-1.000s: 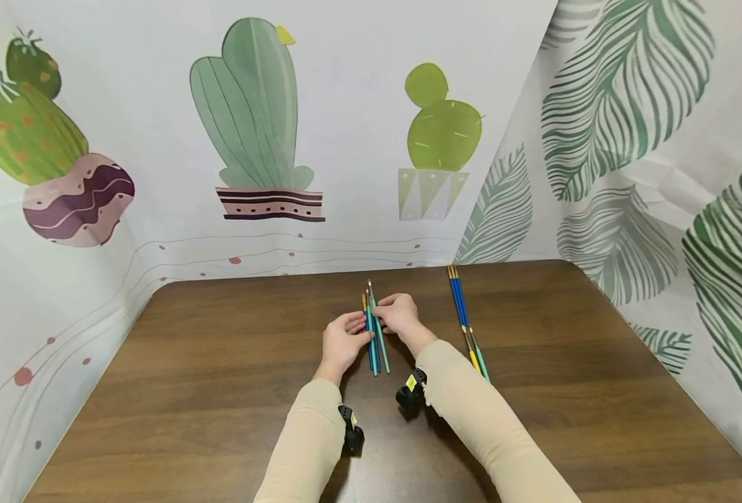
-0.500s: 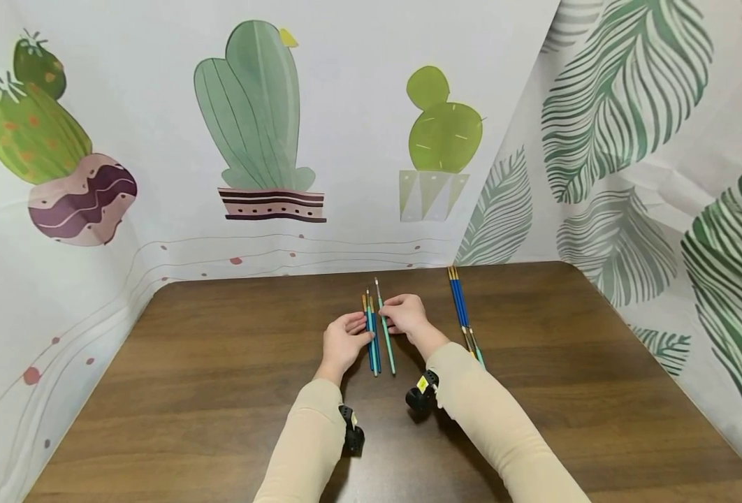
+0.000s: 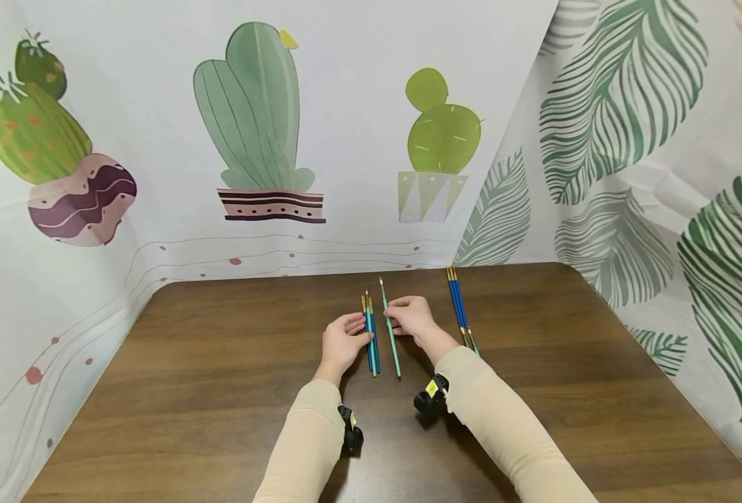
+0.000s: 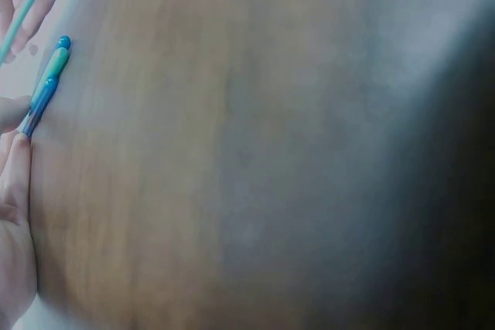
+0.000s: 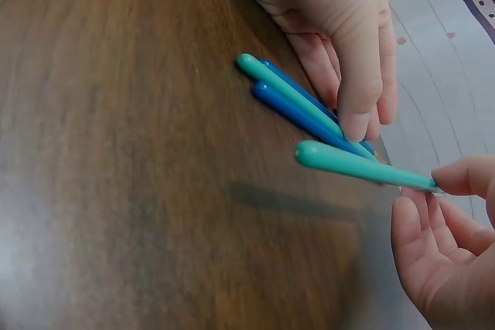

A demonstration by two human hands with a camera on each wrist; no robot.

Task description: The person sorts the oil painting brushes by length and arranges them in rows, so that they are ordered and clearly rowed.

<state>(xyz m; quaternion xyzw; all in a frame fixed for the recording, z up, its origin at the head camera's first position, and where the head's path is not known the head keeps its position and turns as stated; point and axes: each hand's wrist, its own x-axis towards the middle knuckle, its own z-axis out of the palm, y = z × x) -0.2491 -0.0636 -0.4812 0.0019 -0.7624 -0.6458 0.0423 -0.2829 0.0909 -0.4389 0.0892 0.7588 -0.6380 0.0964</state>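
In the head view my left hand [image 3: 344, 342] pinches a small bundle of paintbrushes [image 3: 373, 356], tips pointing away from me. The right wrist view shows two blue paintbrushes [image 5: 298, 112] and a turquoise one [image 5: 282, 86] in it, with the left thumb laid across them. Just to the right, my right hand [image 3: 411, 318] pinches a single turquoise paintbrush [image 3: 393, 349] between thumb and fingertips. Its rounded handle end [image 5: 313, 154] points toward me, and a shadow lies on the wood below it. The left wrist view catches only the bundle's handle ends [image 4: 56, 63] at its left edge.
Several blue paintbrushes [image 3: 457, 300] lie side by side at the back right of the brown wooden table [image 3: 220, 391]. Nearer, more paintbrushes [image 3: 469, 338] are partly covered by the right sleeve [image 3: 490, 405]. A cloth printed with cacti [image 3: 260, 119] hangs behind the table.
My right hand has drawn the turquoise paintbrush away from the bundle, to the right, leaving a gap between them. The left hand has kept its place on the rest.
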